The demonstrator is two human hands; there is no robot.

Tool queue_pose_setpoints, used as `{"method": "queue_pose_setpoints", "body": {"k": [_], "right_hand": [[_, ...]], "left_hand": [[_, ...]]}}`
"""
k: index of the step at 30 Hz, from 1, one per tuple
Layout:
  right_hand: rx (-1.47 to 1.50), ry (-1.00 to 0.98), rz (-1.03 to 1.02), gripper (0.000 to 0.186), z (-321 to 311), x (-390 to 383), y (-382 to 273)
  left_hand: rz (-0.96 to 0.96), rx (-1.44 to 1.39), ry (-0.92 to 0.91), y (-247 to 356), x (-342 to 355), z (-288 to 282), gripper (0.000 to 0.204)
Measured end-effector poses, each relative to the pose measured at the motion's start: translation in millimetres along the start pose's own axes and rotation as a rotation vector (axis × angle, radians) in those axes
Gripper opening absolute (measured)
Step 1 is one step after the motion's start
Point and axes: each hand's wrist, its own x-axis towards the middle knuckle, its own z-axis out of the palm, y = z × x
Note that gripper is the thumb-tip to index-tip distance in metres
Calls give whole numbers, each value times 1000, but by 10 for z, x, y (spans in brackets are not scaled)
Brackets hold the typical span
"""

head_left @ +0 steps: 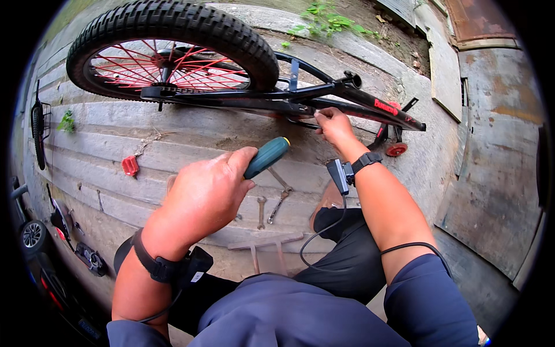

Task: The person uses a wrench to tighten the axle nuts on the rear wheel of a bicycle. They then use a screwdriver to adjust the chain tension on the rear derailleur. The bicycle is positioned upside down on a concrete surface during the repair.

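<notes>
My left hand (205, 185) is wrapped round the teal handle of a screwdriver (268, 157) with a yellow end; its blade is out of sight. The handle is held in the air, apart from the bicycle. My right hand (334, 126) reaches to the black bicycle frame (231, 102), its thumb and fingers pinched together at the lower tube. Whatever lies between those fingertips is too small to make out. To the left of that hand is the bicycle's wheel (266, 63), with a knobbly black tyre and red spokes.
Two wrenches, one short (261, 213) and one longer (280, 205), lie on the grey slatted ground before me. A red plastic part (130, 166) lies further left. A small red wheel (396, 150) is beyond my right forearm. Rusty metal sheets (497, 162) line the right side.
</notes>
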Motion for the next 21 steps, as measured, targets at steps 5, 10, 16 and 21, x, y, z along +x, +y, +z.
{"method": "queue_pose_setpoints", "body": {"k": [5,10,16,21], "right_hand": [[-79,-8,-39,53,86,333,251],[-114,-65,52,40,66,565,351],[-236,-16,-86,34,94,800,452],[-220,-11,-104,34,64,828,469]], "left_hand": [[29,-27,38,-157,-78,-3,45],[114,11,103,-252,-132,-10,32],[167,82,234,-261,-223,26,18],[196,37,299,-276,-235,39,21]]}}
